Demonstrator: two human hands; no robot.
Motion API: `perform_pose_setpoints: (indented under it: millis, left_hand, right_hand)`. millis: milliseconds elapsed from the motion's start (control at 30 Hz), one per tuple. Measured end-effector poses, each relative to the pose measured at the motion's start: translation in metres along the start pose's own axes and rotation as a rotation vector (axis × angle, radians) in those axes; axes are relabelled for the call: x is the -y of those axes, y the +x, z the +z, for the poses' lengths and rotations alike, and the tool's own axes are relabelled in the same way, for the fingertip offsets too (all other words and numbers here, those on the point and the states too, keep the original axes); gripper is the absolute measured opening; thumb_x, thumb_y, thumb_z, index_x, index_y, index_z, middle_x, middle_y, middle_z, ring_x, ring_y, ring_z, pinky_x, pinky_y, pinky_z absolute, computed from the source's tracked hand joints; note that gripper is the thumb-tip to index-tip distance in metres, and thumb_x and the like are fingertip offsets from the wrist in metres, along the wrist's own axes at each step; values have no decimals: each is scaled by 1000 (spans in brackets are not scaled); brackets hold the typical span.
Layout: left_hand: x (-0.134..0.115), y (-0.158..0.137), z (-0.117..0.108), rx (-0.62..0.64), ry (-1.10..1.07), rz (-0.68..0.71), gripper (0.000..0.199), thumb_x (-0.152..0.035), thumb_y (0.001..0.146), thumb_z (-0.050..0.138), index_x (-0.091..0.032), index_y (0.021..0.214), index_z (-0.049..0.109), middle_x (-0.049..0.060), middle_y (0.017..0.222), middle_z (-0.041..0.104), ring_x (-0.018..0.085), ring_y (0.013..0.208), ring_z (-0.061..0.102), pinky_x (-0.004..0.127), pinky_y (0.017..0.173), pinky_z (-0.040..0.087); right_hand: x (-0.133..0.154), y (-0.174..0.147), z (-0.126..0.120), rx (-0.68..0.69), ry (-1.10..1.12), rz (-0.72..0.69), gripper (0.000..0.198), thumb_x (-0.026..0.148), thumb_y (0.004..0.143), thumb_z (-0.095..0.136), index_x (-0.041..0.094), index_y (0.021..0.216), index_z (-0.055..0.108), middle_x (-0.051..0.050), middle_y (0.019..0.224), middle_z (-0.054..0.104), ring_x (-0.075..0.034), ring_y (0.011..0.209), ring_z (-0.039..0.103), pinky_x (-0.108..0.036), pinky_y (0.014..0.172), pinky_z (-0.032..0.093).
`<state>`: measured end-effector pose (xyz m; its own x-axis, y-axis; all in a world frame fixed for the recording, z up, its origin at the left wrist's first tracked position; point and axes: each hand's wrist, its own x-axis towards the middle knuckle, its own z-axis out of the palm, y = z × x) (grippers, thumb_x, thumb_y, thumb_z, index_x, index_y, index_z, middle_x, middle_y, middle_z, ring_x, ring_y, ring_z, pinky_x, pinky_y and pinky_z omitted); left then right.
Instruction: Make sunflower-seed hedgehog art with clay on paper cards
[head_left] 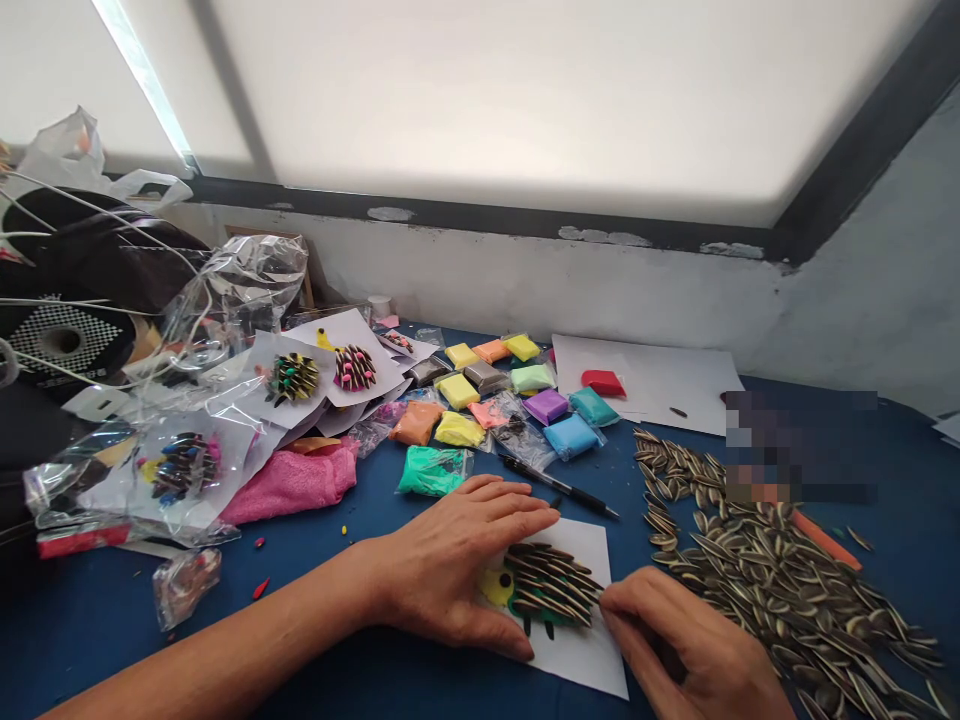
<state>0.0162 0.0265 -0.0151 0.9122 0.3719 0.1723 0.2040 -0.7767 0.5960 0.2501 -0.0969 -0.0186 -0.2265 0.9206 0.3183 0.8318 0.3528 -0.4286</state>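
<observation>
A white paper card (581,655) lies on the blue table, bearing a hedgehog figure (551,590) with a yellow clay face, a green clay body and rows of striped sunflower seeds as spines. My left hand (457,565) rests over the card's left side, fingers stretched out and apart, thumb near the lower edge. At the hedgehog's right end, my right hand (682,640) pinches a sunflower seed at the tips of the spines; the fingertips mostly hide it. Just right of that hand spreads a large heap of loose sunflower seeds (780,590).
Behind the card lie a black pen (562,488) and several bagged clay packets, among them a green one (433,470) and a blue one (571,436). Finished seed figures on paper (356,368), a pink cloth (300,483) and plastic bags (240,280) crowd the left.
</observation>
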Motion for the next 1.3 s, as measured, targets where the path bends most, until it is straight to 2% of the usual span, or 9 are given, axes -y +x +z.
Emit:
perform_pose_setpoints:
  millis: [533, 767, 867, 933, 1033, 1133, 1300]
  left_hand:
    - [-1, 1, 1, -12, -13, 16, 86, -61, 78, 72, -22, 148, 40, 11, 149, 50, 34, 140, 43, 52, 119, 24]
    - [-2, 1, 0, -10, -13, 13, 87, -61, 78, 72, -21, 148, 40, 12, 148, 50, 34, 139, 43, 52, 120, 24]
    - [-2, 1, 0, 0, -11, 14, 88, -60, 78, 73, -20, 148, 40, 12, 149, 49, 33, 140, 42, 51, 120, 23]
    - [-2, 1, -1, 8, -11, 7, 88, -59, 77, 74, -19, 148, 40, 12, 150, 48, 33, 140, 42, 50, 120, 23]
    - [-2, 0, -2, 5, -18, -4, 88, -60, 77, 74, -21, 148, 41, 11, 150, 49, 33, 140, 42, 51, 120, 23]
    - [-3, 1, -2, 2, -25, -4, 88, -62, 77, 73, -22, 148, 41, 11, 150, 49, 34, 140, 42, 52, 120, 23]
    - [-4, 1, -2, 14, -18, -12, 88, -62, 77, 73, -20, 148, 41, 12, 150, 48, 33, 140, 42, 52, 120, 23]
  right_hand:
    - [-1, 2, 0, 63, -153, -16, 23, 20, 99, 47, 25, 81, 60, 1, 73, 61, -13, 66, 67, -21, 60, 50]
    - [3, 2, -8, -3, -78, 25, 16, 22, 98, 52, 26, 87, 63, 2, 77, 69, -11, 64, 69, -18, 58, 53]
    - [-7, 1, -22, -82, -168, 53, 21, 28, 98, 51, 26, 82, 64, 2, 74, 70, -12, 61, 69, -19, 55, 53]
    - [-19, 0, -32, -167, -283, 77, 24, 38, 99, 50, 26, 91, 70, 0, 83, 75, -15, 66, 73, -23, 58, 56]
    - [-38, 1, -41, -255, -432, 131, 52, 55, 101, 35, 26, 87, 75, -5, 84, 77, -20, 67, 75, -29, 50, 57]
    - [-52, 2, -42, -225, -456, 192, 66, 65, 98, 28, 25, 82, 78, -5, 81, 75, -20, 63, 74, -29, 44, 55]
    - [-68, 2, -43, -102, -428, 233, 63, 65, 97, 31, 27, 83, 79, -4, 80, 75, -18, 60, 74, -26, 43, 55]
